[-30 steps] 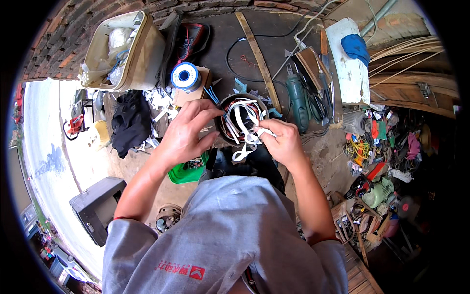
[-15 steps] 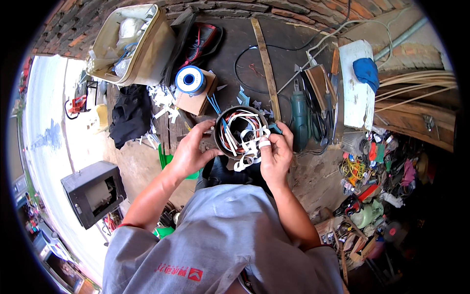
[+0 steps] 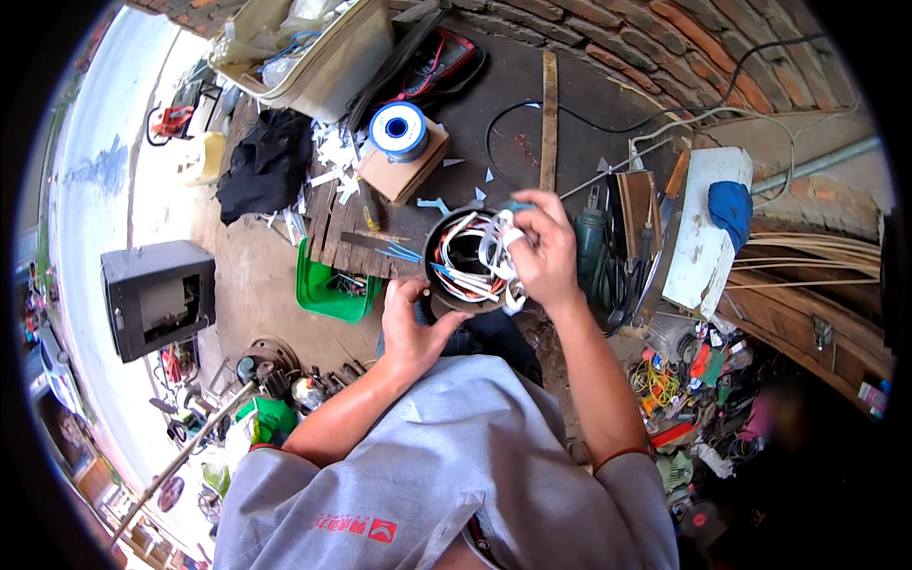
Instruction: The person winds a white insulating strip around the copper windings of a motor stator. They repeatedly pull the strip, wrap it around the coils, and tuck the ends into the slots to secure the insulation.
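Note:
In front of my body I hold a motor stator [image 3: 429, 287], a round dark metal ring with white and reddish-brown windings [image 3: 461, 275] inside. Blue wire ends [image 3: 403, 252] stick out over its left side. My left hand [image 3: 415, 328] grips the near left of the rim, thumb along the near edge. At the right side, my right hand [image 3: 549, 249] is curled with its fingertips pinching a white ribbon [image 3: 494, 249]. That ribbon loops over the windings and the right rim. Part of the rim is hidden behind my right fingers.
A solder spool [image 3: 399, 131] sits on a cardboard box [image 3: 418, 169] on the dark bench. A screwdriver [image 3: 369, 204], a wooden strip [image 3: 549, 123] and a green power tool [image 3: 591, 237] lie around. Below left stands a green bin [image 3: 332, 294]; at right, a white board [image 3: 701, 228].
The head view has turned, so the bench has shifted. My right hand has moved up along the right rim. White ribbon that hung over the near rim now bunches at the right side.

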A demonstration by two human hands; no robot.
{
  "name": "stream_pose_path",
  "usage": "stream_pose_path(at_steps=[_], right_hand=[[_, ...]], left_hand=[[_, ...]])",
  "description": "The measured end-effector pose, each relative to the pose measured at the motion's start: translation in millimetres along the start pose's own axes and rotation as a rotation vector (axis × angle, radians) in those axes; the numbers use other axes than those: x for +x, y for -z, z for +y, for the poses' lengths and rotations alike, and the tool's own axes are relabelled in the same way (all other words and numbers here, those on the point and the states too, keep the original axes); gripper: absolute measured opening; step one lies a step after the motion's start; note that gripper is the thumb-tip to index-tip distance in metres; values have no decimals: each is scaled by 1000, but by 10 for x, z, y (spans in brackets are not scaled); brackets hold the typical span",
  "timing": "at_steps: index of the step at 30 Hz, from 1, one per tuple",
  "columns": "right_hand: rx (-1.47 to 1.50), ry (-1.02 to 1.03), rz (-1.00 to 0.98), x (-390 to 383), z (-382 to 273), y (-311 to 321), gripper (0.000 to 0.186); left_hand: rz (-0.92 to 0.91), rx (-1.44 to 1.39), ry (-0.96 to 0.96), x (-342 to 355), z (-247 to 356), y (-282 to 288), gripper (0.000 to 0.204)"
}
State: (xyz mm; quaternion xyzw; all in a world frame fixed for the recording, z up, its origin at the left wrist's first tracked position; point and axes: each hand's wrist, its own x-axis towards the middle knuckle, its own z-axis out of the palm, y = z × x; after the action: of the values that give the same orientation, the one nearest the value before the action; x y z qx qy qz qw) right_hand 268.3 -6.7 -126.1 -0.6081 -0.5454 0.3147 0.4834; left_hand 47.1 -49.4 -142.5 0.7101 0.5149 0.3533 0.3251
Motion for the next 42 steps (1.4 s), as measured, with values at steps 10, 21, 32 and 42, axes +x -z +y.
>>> stream_pose_path(at_steps=[10,21,32,42], right_hand=[[82,-12,-496,692,-90,-35,10],[-21,112,-400,309,-479,188,15],[745,-3,87,-283,-803,1231,23],[97,-360,686,-560,-377,1915,22]], left_hand=[[-104,23,251,214,622,359,37],[-366,195,128,1128,658,223,24],[-509,-594,594,687,719,443,16],[-377,-1608,990,447,723,244,21]])
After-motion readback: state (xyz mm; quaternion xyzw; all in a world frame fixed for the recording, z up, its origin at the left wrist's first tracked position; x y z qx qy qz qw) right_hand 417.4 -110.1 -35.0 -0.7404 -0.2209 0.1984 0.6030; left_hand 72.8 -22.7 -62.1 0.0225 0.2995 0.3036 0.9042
